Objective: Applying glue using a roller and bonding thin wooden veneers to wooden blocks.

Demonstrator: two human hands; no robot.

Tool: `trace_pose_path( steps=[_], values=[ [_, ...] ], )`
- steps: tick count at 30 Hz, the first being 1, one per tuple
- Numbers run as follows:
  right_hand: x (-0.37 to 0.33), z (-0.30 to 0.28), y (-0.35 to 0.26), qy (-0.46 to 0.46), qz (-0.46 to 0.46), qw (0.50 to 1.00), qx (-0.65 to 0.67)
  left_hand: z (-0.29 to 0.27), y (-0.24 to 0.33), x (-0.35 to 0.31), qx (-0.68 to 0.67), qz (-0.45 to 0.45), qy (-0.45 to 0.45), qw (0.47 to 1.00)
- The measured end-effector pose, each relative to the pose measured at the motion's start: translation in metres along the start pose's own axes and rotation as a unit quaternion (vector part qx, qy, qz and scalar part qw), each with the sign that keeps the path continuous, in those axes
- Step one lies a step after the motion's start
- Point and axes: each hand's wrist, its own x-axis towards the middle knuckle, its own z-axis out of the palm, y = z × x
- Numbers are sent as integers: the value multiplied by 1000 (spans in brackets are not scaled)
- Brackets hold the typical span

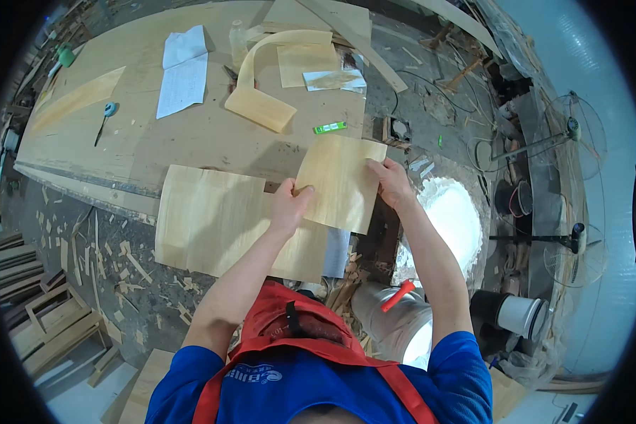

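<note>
A thin, pale wood veneer sheet (338,177) is raised in front of me, slightly bowed. My left hand (290,206) pinches its left edge, thumb on top. The right edge is gripped by my right hand (391,182), thumb on the face and fingers behind it. Beneath and to the left lies a larger veneer sheet (208,222) with a notch in its far edge, overhanging the table's near edge. Just beyond the held sheet sits a small bright green tool (330,128), its kind unclear. A curved wooden piece with a wide block end (261,108) rests farther off.
Creased white paper (184,74) and a blue-headed tool (106,120) lie on the table (134,159). Wood scraps (131,261) litter the floor at left, near stacked frames (56,318). At right are a bright white patch (449,222), a red-handled object (398,295) and fans (572,128).
</note>
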Motion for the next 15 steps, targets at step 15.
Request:
trace_pose_path(
  steps=[15],
  values=[
    [69,19,-7,8,-24,1000,-16,-22,4,64,27,-30,-14,999]
  ],
)
